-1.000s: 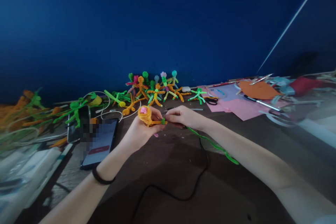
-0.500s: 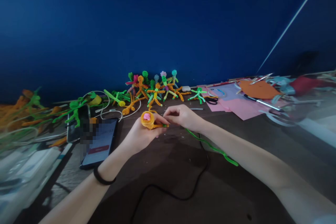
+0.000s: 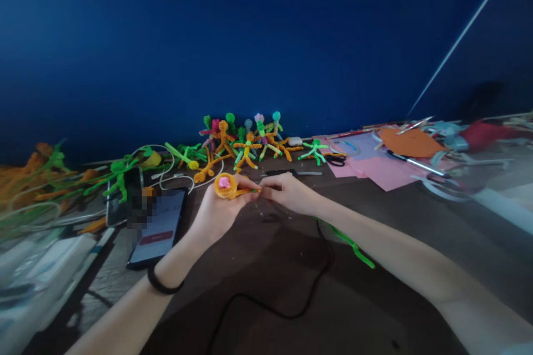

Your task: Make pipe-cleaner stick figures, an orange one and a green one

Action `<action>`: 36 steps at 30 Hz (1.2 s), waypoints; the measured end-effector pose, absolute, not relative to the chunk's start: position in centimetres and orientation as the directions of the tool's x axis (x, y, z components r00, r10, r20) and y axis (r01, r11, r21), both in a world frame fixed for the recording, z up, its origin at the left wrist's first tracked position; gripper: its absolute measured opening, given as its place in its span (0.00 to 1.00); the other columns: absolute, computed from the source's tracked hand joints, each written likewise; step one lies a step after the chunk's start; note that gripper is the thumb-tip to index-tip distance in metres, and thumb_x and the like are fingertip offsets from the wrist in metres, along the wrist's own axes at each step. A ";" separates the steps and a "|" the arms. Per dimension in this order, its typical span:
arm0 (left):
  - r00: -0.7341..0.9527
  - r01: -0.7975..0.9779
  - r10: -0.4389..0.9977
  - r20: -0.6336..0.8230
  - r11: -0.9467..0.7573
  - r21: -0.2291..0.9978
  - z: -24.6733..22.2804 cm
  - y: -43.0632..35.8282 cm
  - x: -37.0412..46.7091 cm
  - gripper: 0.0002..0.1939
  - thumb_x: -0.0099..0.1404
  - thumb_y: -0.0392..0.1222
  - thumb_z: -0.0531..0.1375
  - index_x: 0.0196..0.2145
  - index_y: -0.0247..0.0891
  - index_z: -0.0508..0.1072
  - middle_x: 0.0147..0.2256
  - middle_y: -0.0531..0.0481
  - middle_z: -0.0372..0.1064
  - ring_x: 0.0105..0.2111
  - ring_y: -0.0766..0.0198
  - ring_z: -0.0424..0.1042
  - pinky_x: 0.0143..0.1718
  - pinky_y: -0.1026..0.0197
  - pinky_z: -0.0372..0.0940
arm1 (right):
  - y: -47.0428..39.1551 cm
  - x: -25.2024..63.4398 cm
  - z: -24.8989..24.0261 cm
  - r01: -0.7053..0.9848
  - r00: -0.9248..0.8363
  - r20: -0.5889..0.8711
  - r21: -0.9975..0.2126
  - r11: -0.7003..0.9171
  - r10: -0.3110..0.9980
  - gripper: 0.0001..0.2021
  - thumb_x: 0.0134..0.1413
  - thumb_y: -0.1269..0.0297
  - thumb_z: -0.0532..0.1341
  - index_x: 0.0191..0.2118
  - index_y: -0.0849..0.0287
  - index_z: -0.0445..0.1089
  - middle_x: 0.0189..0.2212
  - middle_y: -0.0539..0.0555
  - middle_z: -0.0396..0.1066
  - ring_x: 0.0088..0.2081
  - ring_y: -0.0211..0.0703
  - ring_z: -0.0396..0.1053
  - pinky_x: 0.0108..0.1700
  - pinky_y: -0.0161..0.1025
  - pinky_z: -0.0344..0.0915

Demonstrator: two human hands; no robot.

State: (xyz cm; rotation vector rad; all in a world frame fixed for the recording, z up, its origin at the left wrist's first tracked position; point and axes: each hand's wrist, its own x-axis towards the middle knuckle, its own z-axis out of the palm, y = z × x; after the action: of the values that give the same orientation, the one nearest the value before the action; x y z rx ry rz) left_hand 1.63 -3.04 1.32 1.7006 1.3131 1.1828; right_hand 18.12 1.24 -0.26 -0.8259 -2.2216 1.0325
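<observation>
An orange pipe-cleaner flower [image 3: 226, 186] with a pink centre is held in my left hand [image 3: 221, 209], its stem pinched between the fingers and pointing right. My right hand [image 3: 290, 193] is closed in a pinch at the green-tipped end of that stem, its fingertips near those of my left hand. A green pipe cleaner [image 3: 353, 247] comes out from under my right wrist and slants down to the right. Whether the right fingertips grip the stem or a green strand is too small to tell.
Several pipe-cleaner figures [image 3: 248, 151] stand by the blue wall. A phone [image 3: 160, 227], white cables and more pipe cleaners are on the left. Pink paper [image 3: 385, 171], scissors [image 3: 336, 160] and a pen lie right. A black cable [image 3: 287, 315] curves across the table.
Both hands have shifted slightly, the flower moving left and up with my left hand. My fingertips are closer together. Less of the green pipe cleaner shows, and a dark object behind my right hand is now visible.
</observation>
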 end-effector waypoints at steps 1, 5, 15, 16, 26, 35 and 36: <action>0.076 0.370 0.961 0.264 -0.273 0.888 1.4 -3.0 1.6 0.04 0.49 0.37 0.62 0.26 0.36 0.73 0.27 0.50 0.69 0.27 0.65 0.68 0.29 0.63 0.65 | 1.1 18.1 -0.2 0.307 -0.664 0.222 -0.790 0.531 0.714 0.14 0.54 0.63 0.50 0.23 0.63 0.64 0.18 0.47 0.61 0.22 0.30 0.57 0.25 0.30 0.52; 0.099 0.455 0.929 0.358 -0.362 0.813 1.6 -2.5 1.1 0.03 0.48 0.36 0.62 0.25 0.38 0.75 0.28 0.50 0.68 0.31 0.64 0.68 0.33 0.62 0.65 | 0.9 18.0 -0.4 0.309 -0.700 0.222 -0.763 0.568 0.678 0.12 0.54 0.63 0.52 0.27 0.63 0.67 0.20 0.48 0.63 0.23 0.32 0.59 0.27 0.30 0.55; 0.075 0.296 0.979 0.191 -0.205 0.933 1.3 -2.0 0.9 0.06 0.46 0.37 0.63 0.25 0.35 0.72 0.26 0.52 0.68 0.25 0.67 0.67 0.19 0.68 0.63 | 0.8 17.9 -0.9 0.241 -0.741 0.290 -0.727 0.643 0.606 0.09 0.53 0.66 0.54 0.32 0.63 0.70 0.26 0.50 0.66 0.22 0.30 0.62 0.28 0.30 0.58; 0.071 0.292 0.978 0.197 -0.209 0.933 1.3 -2.1 0.9 0.06 0.46 0.37 0.63 0.25 0.35 0.72 0.26 0.52 0.68 0.25 0.67 0.67 0.20 0.68 0.63 | 0.7 17.9 -0.9 0.238 -0.740 0.274 -0.747 0.621 0.614 0.09 0.53 0.65 0.55 0.33 0.62 0.70 0.27 0.50 0.66 0.22 0.30 0.61 0.27 0.30 0.59; 0.059 0.181 0.988 0.143 -0.151 0.972 0.9 -2.2 1.3 0.06 0.45 0.34 0.63 0.24 0.34 0.70 0.22 0.55 0.65 0.20 0.71 0.64 0.21 0.67 0.64 | 0.1 17.6 -0.5 0.174 -0.776 0.407 -0.595 0.785 0.481 0.10 0.54 0.69 0.54 0.36 0.65 0.71 0.35 0.57 0.69 0.38 0.38 0.66 0.41 0.34 0.61; 0.121 0.121 0.989 0.088 -0.102 0.987 1.0 -2.1 0.6 0.11 0.48 0.40 0.63 0.31 0.34 0.70 0.27 0.52 0.68 0.23 0.67 0.68 0.22 0.65 0.66 | 0.4 17.9 -0.5 0.314 -0.689 0.453 -0.516 0.797 0.565 0.09 0.54 0.71 0.54 0.35 0.63 0.71 0.32 0.55 0.67 0.35 0.37 0.66 0.39 0.35 0.61; 0.129 0.118 0.987 0.090 -0.106 0.987 1.1 -2.1 0.5 0.10 0.50 0.41 0.62 0.32 0.35 0.71 0.28 0.51 0.68 0.24 0.67 0.69 0.24 0.65 0.66 | 0.4 18.0 -0.5 0.322 -0.678 0.454 -0.524 0.788 0.578 0.09 0.53 0.71 0.54 0.35 0.63 0.70 0.31 0.54 0.68 0.34 0.37 0.66 0.38 0.35 0.61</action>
State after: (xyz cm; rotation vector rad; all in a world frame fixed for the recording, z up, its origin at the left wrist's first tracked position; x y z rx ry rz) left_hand 0.49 -2.13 1.06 1.4299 1.1577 1.1260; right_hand 17.96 0.45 -0.50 -0.6652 -2.3549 0.5424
